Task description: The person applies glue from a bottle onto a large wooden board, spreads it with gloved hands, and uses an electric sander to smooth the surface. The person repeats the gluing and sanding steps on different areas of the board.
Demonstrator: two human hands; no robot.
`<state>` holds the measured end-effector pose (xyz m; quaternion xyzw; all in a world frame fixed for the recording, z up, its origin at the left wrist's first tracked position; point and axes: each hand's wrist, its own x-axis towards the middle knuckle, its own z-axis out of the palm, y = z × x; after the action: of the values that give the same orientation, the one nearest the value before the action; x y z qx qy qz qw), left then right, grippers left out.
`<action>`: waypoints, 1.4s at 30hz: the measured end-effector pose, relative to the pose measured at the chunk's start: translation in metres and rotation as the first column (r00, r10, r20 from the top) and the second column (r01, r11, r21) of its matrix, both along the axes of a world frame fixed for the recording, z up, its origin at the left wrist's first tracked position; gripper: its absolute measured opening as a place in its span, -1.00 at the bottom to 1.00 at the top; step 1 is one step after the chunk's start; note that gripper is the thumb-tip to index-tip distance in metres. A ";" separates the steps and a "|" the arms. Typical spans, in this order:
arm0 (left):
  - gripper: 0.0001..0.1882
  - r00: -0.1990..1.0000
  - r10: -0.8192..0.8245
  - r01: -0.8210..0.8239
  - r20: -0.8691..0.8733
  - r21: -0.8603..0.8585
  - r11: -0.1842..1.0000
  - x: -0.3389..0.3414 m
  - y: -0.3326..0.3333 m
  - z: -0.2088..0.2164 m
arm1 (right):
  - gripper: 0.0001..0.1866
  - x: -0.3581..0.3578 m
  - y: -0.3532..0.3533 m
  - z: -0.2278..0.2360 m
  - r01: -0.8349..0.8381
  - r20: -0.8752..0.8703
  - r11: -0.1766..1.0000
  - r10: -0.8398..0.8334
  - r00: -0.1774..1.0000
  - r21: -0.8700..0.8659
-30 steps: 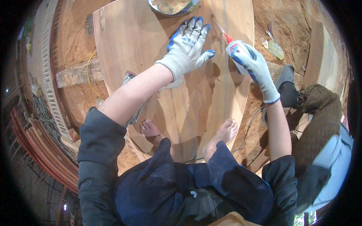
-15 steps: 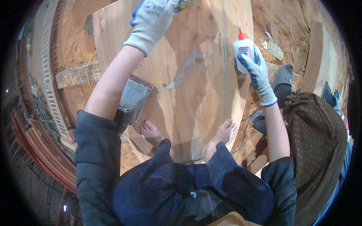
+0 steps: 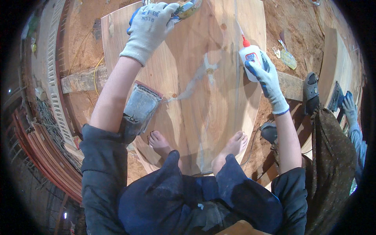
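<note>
Wooden board (image 3: 229, 102) below; white bottle (image 3: 249, 51), red-capped, thin-nozzled, clamped in right grip (image 3: 268, 76); left grip (image 3: 150, 29) closed on bowl (image 3: 190, 9).

Woodworking shop: brown sawdust (image 3: 290, 21) (plenty of it) all around, broad wooden slab (image 3: 188, 51) laid out, what looks like belt sander (image 3: 143, 103) at its edge, thick timber (image 3: 333, 62) right, reddish strips (image 3: 45, 160) stacked left.

Glue bottle (image 3: 246, 51): white, squeeze type, red-bordered label, red cap, thin pale nozzle; held over panel's right side, nozzle pointing to far end. Wooden panel (image 3: 219, 102): flat, pale brown, knotted; branching grey-white patch near middle. Round bowl (image 3: 191, 13): held at far end, cut by upper edge; contents unclear.
</note>
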<state>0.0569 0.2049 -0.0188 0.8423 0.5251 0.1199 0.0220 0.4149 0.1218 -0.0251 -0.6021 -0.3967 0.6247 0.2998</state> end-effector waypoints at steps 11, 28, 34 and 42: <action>-0.83 0.974 0.023 -0.039 -0.224 -0.068 0.997 0.016 0.080 0.011 | -0.42 -0.005 0.006 -0.002 -0.021 0.006 1.000 0.021 1.000 -0.019; -0.89 1.000 0.011 -0.014 0.015 0.187 0.982 0.096 0.045 -0.028 | -0.48 0.008 0.006 -0.007 0.009 -0.055 0.998 -0.013 0.998 -0.070; -0.65 0.971 -0.032 -0.102 0.236 0.533 0.840 0.110 0.055 -0.082 | -0.49 0.006 0.005 -0.002 0.025 -0.086 0.999 -0.028 0.996 -0.039; -0.48 0.976 0.036 0.007 -0.215 0.195 0.981 0.086 -0.033 -0.040 | -0.44 0.008 0.004 -0.005 0.038 -0.112 0.998 -0.044 0.993 -0.054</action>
<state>0.1430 0.1721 -0.0585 0.8445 0.5164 0.0780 -0.1188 0.4226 0.1262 -0.0301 -0.5812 -0.3502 0.6615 0.3192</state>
